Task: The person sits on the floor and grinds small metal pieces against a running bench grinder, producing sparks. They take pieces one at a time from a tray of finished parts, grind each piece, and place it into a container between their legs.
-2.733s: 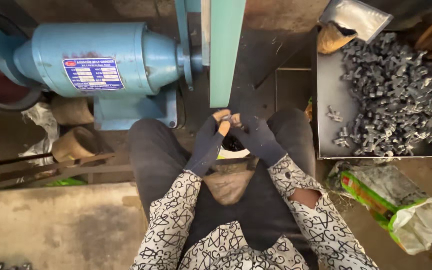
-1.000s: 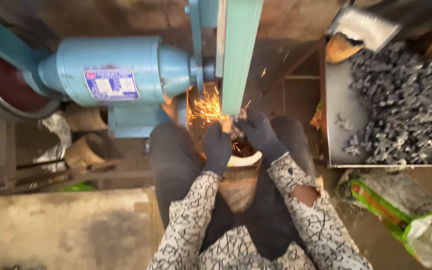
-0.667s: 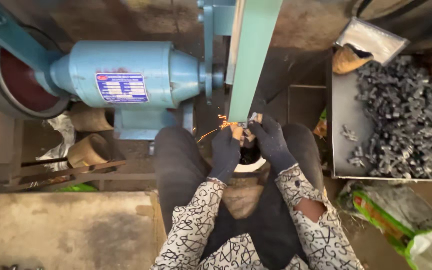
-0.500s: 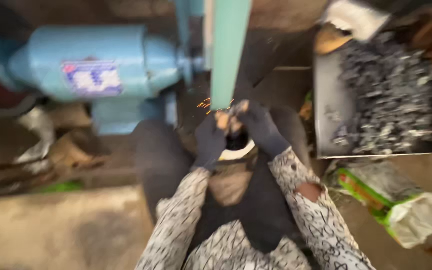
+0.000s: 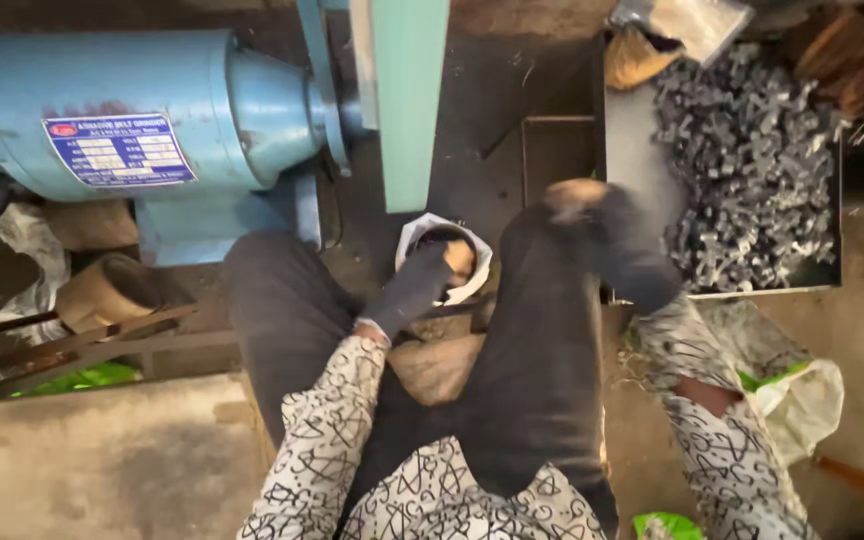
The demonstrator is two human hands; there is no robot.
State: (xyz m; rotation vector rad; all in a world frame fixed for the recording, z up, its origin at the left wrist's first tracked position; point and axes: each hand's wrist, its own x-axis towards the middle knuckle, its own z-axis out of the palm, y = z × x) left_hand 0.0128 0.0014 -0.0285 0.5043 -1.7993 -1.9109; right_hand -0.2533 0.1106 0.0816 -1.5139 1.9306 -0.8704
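Both hands had left the green upright sanding belt (image 5: 407,100) since the previous frame; sparks gone. My left hand (image 5: 414,288), in a dark glove, sat at the rim of the small white-walled bowl (image 5: 470,272) between my knees, fingers drawn together over its dark inside; what they pinched, if anything, I could not tell. My right hand (image 5: 607,235), also gloved, was motion-blurred above my right thigh, just beside the left edge of the grey metal tray (image 5: 628,140); open or closed not readable. The heap of small grey metal castings (image 5: 747,170) filled the tray's right part, leaving a bare strip along its near-left side. The light-blue motor housing (image 5: 142,110) stood well left of the belt. Open floor lay between the belt's lower end and the bowl. A white and green plastic bag (image 5: 797,400) lay under the tray's near edge, by my right elbow.
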